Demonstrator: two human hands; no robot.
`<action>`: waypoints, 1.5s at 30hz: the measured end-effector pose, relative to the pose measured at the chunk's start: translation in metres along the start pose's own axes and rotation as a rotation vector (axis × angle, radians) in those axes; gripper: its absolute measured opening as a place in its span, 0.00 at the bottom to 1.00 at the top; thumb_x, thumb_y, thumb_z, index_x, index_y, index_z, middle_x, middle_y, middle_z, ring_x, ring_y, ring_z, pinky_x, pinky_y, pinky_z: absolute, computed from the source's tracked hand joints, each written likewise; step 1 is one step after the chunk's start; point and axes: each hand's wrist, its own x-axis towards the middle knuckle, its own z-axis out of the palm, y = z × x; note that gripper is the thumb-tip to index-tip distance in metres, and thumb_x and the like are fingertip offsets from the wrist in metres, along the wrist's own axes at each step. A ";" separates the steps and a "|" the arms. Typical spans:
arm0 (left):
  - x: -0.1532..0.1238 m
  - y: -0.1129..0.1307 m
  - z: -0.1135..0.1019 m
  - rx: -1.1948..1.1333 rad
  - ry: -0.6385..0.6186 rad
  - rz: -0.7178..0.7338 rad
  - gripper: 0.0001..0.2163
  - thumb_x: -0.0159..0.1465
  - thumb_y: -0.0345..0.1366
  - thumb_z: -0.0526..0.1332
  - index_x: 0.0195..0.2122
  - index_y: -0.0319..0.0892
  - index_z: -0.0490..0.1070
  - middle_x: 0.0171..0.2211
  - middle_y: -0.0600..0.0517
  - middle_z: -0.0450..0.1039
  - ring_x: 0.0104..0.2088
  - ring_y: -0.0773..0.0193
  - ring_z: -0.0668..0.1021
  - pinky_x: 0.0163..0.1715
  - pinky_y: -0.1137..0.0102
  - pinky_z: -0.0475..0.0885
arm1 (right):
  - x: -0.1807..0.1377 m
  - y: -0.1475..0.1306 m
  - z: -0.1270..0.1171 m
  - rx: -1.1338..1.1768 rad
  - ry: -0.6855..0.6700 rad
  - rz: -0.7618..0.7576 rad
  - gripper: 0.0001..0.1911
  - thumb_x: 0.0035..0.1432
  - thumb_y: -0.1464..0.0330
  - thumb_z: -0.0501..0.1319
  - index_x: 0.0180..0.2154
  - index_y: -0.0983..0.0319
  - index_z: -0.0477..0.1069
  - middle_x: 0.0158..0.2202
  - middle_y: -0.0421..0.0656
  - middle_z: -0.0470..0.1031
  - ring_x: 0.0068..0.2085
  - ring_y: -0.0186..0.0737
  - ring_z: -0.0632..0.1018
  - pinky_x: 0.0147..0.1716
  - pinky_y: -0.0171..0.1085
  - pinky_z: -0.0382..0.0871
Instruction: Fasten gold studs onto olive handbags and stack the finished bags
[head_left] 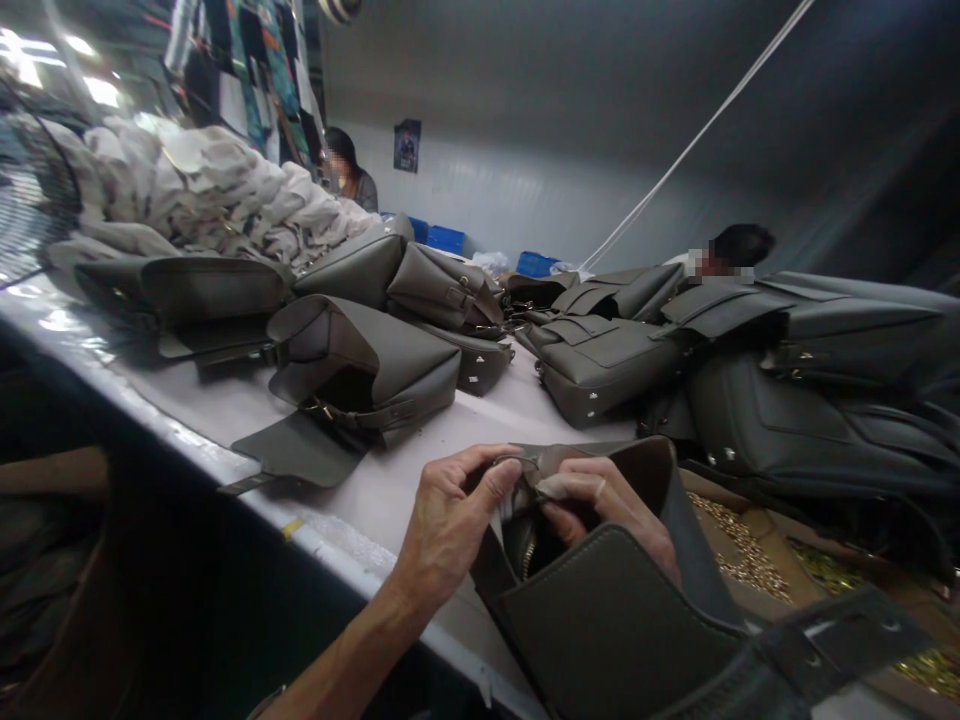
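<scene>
One bag (600, 610), rim between fingers (498, 484)

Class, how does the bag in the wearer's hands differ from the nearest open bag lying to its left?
The held bag has the left hand and right hand at its mouth; the left bag is untouched. The held bag's mouth faces upward; the left bag's opens sideways. Both are dark, open and flapped.

The near bag (592, 640) is showing only in part.
A stitched panel (637, 590) is hiding the wrist of the right hand (619, 505); the lower edge is cropping the bag and left forearm (356, 650); the left edge is cutting a fan (30, 200); piled bags (847, 325) are concealing most of a co-worker (741, 245); a wall poster (407, 146) is appearing too small to read.
</scene>
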 end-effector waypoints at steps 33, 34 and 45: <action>0.008 -0.015 0.013 -0.146 -0.053 -0.058 0.11 0.63 0.40 0.62 0.44 0.45 0.77 0.40 0.54 0.79 0.41 0.64 0.77 0.43 0.75 0.68 | 0.003 0.021 0.007 0.153 0.056 0.141 0.04 0.54 0.69 0.65 0.32 0.59 0.70 0.31 0.38 0.69 0.31 0.34 0.71 0.30 0.32 0.64; 0.008 -0.015 0.013 -0.140 -0.052 -0.052 0.11 0.63 0.40 0.62 0.44 0.45 0.77 0.40 0.54 0.79 0.42 0.64 0.77 0.44 0.75 0.68 | 0.003 0.022 0.006 0.157 0.049 0.144 0.04 0.54 0.69 0.65 0.31 0.60 0.69 0.30 0.38 0.69 0.30 0.33 0.71 0.29 0.32 0.63; 0.007 -0.018 0.015 -0.146 -0.053 -0.030 0.11 0.63 0.39 0.62 0.44 0.44 0.77 0.43 0.52 0.77 0.43 0.64 0.76 0.44 0.75 0.68 | 0.002 0.023 0.013 0.193 0.064 0.423 0.14 0.51 0.59 0.65 0.27 0.61 0.63 0.23 0.36 0.64 0.23 0.31 0.64 0.21 0.30 0.57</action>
